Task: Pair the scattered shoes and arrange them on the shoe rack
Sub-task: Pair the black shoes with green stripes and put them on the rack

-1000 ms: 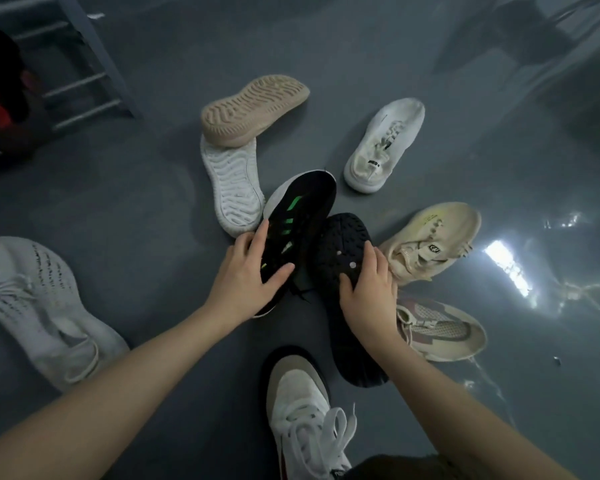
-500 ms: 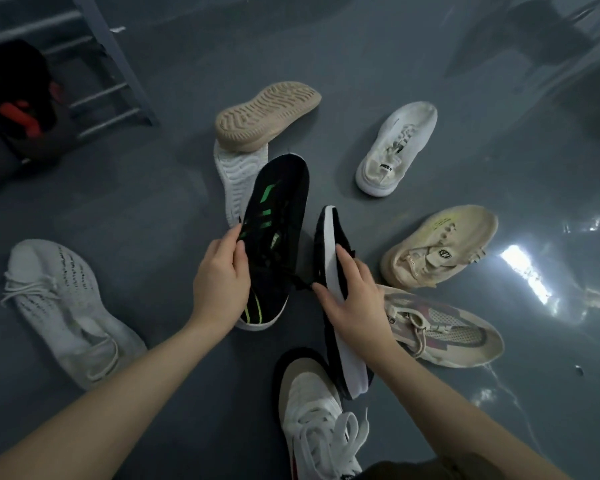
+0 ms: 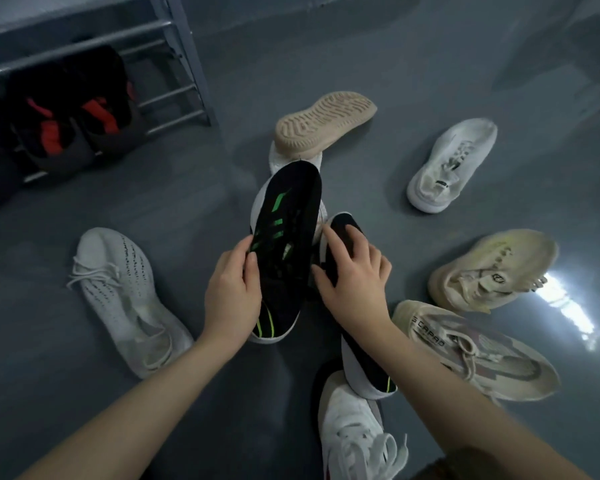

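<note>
Black shoes now side by side; both hands still gripping.

We see a black shoe with green stripes held up off the grey floor, toe away from us, and its black mate just right of it, tilted with its white sole edge showing. Around them lie a white knit shoe, a tan upturned sole, a white sneaker and two beige ones. The shoe rack holds dark red-marked shoes
</note>
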Demonstrator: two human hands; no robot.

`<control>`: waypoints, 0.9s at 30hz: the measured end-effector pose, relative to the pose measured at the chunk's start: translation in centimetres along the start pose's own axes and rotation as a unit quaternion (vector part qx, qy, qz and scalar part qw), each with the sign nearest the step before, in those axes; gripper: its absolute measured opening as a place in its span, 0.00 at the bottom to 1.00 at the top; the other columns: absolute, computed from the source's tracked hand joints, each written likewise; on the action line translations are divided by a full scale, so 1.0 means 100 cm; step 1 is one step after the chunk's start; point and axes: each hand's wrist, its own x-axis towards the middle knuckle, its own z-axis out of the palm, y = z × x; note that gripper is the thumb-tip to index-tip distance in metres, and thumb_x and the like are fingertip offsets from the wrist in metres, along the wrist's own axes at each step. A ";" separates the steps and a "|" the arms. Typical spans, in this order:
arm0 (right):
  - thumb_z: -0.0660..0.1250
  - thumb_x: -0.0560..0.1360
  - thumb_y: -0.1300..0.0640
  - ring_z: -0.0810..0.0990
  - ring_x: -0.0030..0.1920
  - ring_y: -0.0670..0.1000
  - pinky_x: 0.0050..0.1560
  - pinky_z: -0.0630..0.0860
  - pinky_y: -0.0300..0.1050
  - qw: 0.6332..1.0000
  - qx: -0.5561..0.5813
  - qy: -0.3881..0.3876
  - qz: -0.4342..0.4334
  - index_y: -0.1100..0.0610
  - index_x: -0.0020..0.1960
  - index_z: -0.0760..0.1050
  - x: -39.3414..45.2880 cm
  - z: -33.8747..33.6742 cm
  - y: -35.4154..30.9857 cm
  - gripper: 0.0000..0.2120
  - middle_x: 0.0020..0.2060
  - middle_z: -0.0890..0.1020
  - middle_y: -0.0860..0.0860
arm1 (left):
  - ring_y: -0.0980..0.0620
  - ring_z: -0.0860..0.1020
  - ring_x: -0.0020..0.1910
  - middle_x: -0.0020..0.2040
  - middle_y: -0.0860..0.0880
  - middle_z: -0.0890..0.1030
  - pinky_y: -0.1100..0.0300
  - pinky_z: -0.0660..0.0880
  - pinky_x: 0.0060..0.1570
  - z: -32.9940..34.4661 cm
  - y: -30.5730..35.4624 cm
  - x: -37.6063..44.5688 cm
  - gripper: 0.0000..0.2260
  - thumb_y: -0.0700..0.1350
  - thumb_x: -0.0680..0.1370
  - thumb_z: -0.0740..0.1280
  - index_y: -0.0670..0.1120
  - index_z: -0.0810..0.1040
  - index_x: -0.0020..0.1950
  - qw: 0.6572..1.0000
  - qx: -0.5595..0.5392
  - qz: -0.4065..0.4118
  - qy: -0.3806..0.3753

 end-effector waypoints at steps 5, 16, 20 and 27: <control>0.56 0.67 0.27 0.60 0.71 0.63 0.66 0.59 0.63 0.988 -0.033 -0.112 0.098 0.37 0.73 0.45 -0.035 -0.001 0.030 0.39 0.75 0.52 0.59 | 0.52 0.71 0.64 0.67 0.47 0.71 0.63 0.64 0.57 0.012 -0.012 -0.008 0.20 0.49 0.81 0.54 0.47 0.62 0.72 0.994 -0.012 -0.063 -0.084; 0.58 0.72 0.36 0.70 0.63 0.63 0.57 0.73 0.59 0.984 0.018 -0.139 0.107 0.35 0.72 0.41 -0.073 -0.005 0.046 0.36 0.65 0.67 0.59 | 0.41 0.73 0.60 0.68 0.44 0.61 0.49 0.75 0.52 0.012 -0.018 -0.037 0.53 0.63 0.62 0.73 0.66 0.35 0.71 0.974 0.114 -0.008 -0.194; 0.60 0.73 0.41 0.71 0.60 0.60 0.57 0.71 0.60 0.993 0.050 -0.059 0.093 0.37 0.73 0.50 -0.074 -0.012 0.037 0.31 0.62 0.71 0.56 | 0.49 0.68 0.61 0.64 0.48 0.65 0.57 0.68 0.51 0.006 -0.013 -0.041 0.44 0.61 0.64 0.69 0.70 0.43 0.71 0.989 0.035 0.012 -0.142; 0.59 0.70 0.41 0.73 0.59 0.62 0.55 0.70 0.58 0.998 0.062 0.018 0.009 0.42 0.70 0.60 -0.032 -0.018 -0.018 0.29 0.67 0.69 0.56 | 0.56 0.61 0.60 0.64 0.54 0.66 0.58 0.62 0.55 -0.040 -0.006 -0.032 0.34 0.64 0.67 0.61 0.70 0.50 0.70 0.998 0.030 0.017 -0.054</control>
